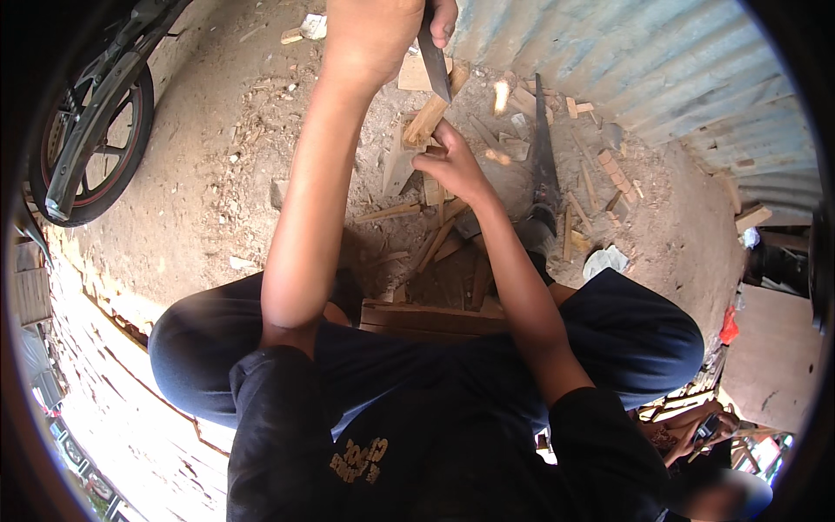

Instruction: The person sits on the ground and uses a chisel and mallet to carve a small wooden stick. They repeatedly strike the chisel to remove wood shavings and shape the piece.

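Observation:
At the top of the head view my left hand (378, 39) is closed, its handhold cut off by the upper edge. From it a knife (435, 63) with a flat dark blade points down. The blade's end meets a short light-brown wood block (426, 120), or lies just over it; I cannot tell which. My right hand (454, 165) grips the lower end of this block between thumb and fingers. Beneath the hands, pale boards and offcuts (400, 170) lie on the dirt.
A long dark tapered strip (544, 130) lies right of my hands, among wood scraps. Corrugated metal sheeting (609, 61) stands at the upper right, a motorcycle wheel (130, 143) at the upper left. A wooden plank (426, 320) lies between my legs. Another person's hands (709, 428) hold a small device, lower right.

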A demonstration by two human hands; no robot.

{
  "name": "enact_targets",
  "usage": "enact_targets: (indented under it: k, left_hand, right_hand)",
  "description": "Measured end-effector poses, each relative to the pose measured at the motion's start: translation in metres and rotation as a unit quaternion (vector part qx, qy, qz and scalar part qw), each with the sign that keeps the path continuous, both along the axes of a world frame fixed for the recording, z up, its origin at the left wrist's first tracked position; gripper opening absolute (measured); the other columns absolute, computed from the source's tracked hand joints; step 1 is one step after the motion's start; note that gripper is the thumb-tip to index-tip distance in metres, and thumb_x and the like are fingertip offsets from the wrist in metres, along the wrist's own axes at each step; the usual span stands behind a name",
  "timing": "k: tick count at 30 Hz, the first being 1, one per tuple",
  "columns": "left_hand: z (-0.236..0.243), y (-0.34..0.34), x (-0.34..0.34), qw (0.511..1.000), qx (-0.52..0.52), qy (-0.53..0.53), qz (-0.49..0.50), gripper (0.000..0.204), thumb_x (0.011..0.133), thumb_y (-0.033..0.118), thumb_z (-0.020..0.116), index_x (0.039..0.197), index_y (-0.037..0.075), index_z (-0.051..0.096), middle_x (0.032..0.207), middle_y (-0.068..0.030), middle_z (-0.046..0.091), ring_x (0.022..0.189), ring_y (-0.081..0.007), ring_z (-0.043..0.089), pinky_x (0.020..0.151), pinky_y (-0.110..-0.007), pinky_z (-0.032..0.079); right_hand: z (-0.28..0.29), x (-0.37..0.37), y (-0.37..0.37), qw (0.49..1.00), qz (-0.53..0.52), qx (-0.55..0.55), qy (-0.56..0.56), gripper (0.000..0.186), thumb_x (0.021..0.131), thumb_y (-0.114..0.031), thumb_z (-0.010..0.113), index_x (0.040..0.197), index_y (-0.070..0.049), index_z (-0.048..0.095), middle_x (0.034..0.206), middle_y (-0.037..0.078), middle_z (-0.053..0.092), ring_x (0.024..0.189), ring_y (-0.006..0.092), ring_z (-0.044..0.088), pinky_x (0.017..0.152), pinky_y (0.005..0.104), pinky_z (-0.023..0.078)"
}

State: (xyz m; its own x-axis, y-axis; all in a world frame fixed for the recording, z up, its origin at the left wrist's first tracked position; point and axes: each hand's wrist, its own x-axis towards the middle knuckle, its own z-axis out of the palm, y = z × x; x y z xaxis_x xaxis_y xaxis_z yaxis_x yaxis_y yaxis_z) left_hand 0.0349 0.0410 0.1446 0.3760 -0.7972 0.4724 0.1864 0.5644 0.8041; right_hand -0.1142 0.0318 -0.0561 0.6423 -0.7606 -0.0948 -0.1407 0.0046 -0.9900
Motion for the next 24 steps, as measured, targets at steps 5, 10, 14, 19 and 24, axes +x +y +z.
enact_targets:
  k: [5,10,14,19,24]
  left_hand:
    - [-0.013,-0.006,-0.005,0.997,-0.018,-0.068,0.008,0.037,0.102,0.033,0.056,0.078,0.004,0.053,0.063,-0.0090,0.063,0.046,-0.0143,0.060,0.041,-0.024,0.046]
    - [-0.009,-0.003,-0.009,0.999,-0.011,-0.030,-0.012,0.047,0.103,0.044,0.049,0.077,0.005,0.047,0.059,-0.0034,0.051,0.046,-0.0120,0.056,0.038,-0.025,0.042]
    - [0.009,0.006,-0.014,0.999,-0.028,-0.014,-0.001,0.049,0.103,0.054,0.043,0.086,0.007,0.043,0.063,0.0002,0.040,0.040,-0.0085,0.039,0.034,-0.023,0.034]
    - [0.032,0.009,-0.013,0.996,-0.081,-0.025,-0.029,0.047,0.102,0.055,0.043,0.090,0.009,0.045,0.064,0.0015,0.039,0.039,-0.0060,0.034,0.032,-0.021,0.030]
    - [0.039,0.003,-0.008,0.989,-0.121,-0.078,-0.026,0.044,0.104,0.051,0.042,0.093,0.009,0.048,0.063,0.0024,0.040,0.039,-0.0046,0.033,0.031,-0.020,0.029]
  right_hand:
    - [0.014,-0.003,-0.011,0.993,0.102,0.066,-0.004,0.068,0.073,0.005,0.054,0.140,-0.011,0.052,0.124,0.002,0.057,0.115,0.0135,0.052,0.094,0.0301,0.046]
    - [0.016,0.003,-0.018,0.990,0.124,0.070,-0.022,0.066,0.075,0.001,0.055,0.139,-0.014,0.054,0.121,0.001,0.057,0.110,0.0122,0.052,0.092,0.0287,0.046]
    - [0.007,0.010,-0.019,0.990,0.122,0.072,-0.018,0.066,0.075,0.000,0.057,0.139,-0.014,0.053,0.125,0.002,0.058,0.113,0.0133,0.052,0.093,0.0301,0.047]
    - [-0.003,0.012,-0.016,0.991,0.119,0.054,-0.030,0.066,0.075,-0.001,0.057,0.139,-0.015,0.053,0.134,0.004,0.056,0.119,0.0147,0.052,0.093,0.0316,0.049]
    - [-0.005,0.011,-0.016,0.994,0.100,0.042,-0.015,0.067,0.074,-0.001,0.057,0.139,-0.016,0.053,0.137,0.003,0.055,0.121,0.0155,0.051,0.092,0.0331,0.050]
